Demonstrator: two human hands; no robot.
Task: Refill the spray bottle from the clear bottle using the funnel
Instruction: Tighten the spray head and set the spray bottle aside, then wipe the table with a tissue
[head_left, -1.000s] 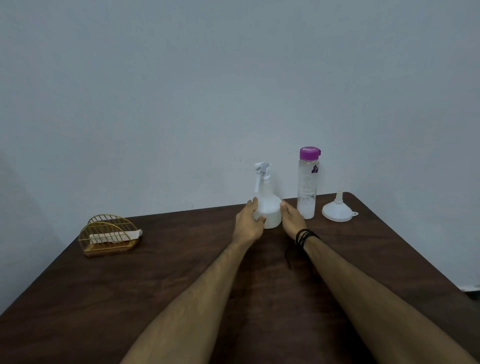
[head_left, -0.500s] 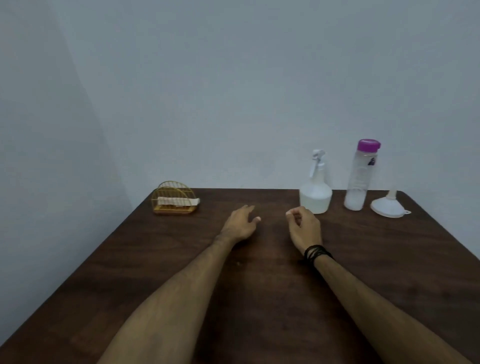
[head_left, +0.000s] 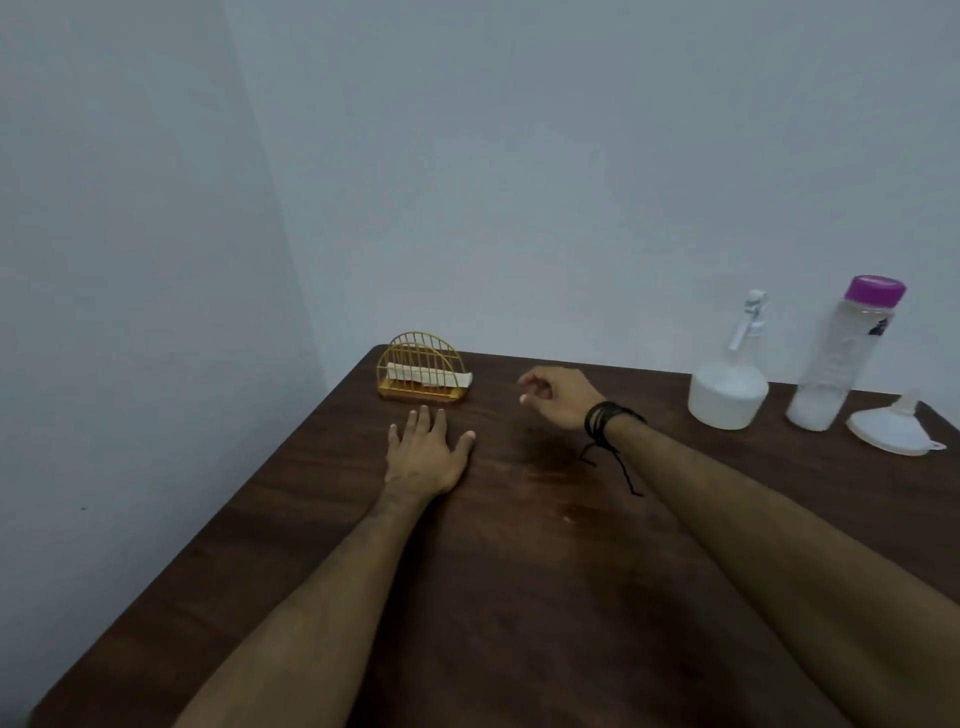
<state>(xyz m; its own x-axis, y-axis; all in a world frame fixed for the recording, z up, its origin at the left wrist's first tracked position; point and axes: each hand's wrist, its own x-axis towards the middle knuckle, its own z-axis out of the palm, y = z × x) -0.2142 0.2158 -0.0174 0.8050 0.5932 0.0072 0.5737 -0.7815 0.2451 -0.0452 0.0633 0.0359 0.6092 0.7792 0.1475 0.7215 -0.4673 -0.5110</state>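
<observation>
spray bottle (head_left: 728, 387) stood upright at far right edge | right hand (head_left: 563, 397) nearer, loosely curled, empty | left hand (head_left: 426, 457) laid flat on surface (head_left: 519, 597)

On the dark wooden surface (head_left: 519, 597) the left hand (head_left: 426, 457) lies flat near the gold wire rack (head_left: 422, 375) at the far left corner, the right hand (head_left: 561, 396) hovers loosely curled, and the spray bottle (head_left: 730, 387), clear bottle (head_left: 841, 358) and funnel (head_left: 896, 431) stand along the far right edge.
</observation>
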